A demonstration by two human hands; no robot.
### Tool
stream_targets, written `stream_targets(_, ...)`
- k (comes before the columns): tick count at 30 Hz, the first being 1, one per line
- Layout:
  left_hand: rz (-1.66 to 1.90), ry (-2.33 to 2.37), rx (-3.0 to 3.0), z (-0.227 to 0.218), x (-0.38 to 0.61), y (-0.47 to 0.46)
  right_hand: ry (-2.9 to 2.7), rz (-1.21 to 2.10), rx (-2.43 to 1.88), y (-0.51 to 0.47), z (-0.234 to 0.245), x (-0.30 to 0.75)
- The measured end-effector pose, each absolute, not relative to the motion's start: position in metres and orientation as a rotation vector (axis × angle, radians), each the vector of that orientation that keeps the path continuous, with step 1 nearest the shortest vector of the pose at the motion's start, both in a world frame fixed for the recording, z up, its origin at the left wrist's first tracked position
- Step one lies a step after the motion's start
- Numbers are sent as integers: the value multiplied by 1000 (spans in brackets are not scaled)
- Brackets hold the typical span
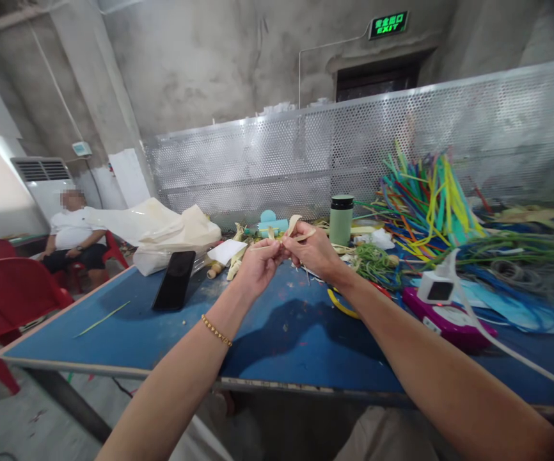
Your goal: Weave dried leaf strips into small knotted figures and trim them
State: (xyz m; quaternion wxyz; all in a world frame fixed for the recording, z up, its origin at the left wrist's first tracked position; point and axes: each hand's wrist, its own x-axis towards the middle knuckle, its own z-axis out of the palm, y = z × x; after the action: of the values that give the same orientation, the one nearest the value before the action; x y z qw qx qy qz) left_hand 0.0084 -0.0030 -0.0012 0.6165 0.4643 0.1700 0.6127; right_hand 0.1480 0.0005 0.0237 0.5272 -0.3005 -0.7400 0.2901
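Note:
My left hand (259, 264) and my right hand (311, 251) meet above the blue table (277, 333), fingers pinched together on a thin pale straw-like strip (300, 235) that runs between them. A bead bracelet circles my left wrist. Both hands hover in the air over the middle of the table, a little in front of a green cylindrical cup (341, 219). How the strip is folded inside the fingers is hidden.
A black phone (174, 280) leans near a white plastic bag (162, 234). Colourful strips (425, 198) and green cord pile at right, with a purple device (443, 314) and white cable. A perforated metal screen stands behind. A person sits on a red chair (3, 282) at left.

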Motion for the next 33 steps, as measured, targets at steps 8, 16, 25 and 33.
stream_targets(8, 1441, 491, 1039, -3, -2, 9, -1710, 886, -719, 3, 25, 155)
stream_targets(16, 1402, 408, 1201, -4, -1, 6, -1652, 846, -669, 3, 22, 151)
stream_targets(25, 1528, 482, 1329, -4, 1, 2, -1656, 831, -699, 4, 20, 150)
stream_targets(33, 1486, 430, 1337, -4, 3, 0, -1609, 884, -726, 6, 17, 146)
